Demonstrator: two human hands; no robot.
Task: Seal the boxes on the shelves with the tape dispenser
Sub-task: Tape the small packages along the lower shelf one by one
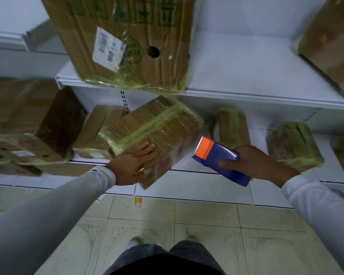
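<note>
Head view: left hand (134, 162) flat on taped box (153, 135), fingers straight, pressing near its front corner. Box lies tilted on lower shelf (197, 167), front corner overhanging shelf edge. Right hand (254, 162) just right of box, fingers wrapped round tape dispenser (219, 160); its orange toothed end points toward box, not touching. Larger labelled box (127, 42) on shelf above. More wrapped boxes either side.

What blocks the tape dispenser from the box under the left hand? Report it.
Nothing visible. The right hand holds the tape dispenser just right of the box, open air between them. The left hand rests on the box's near end.
</note>
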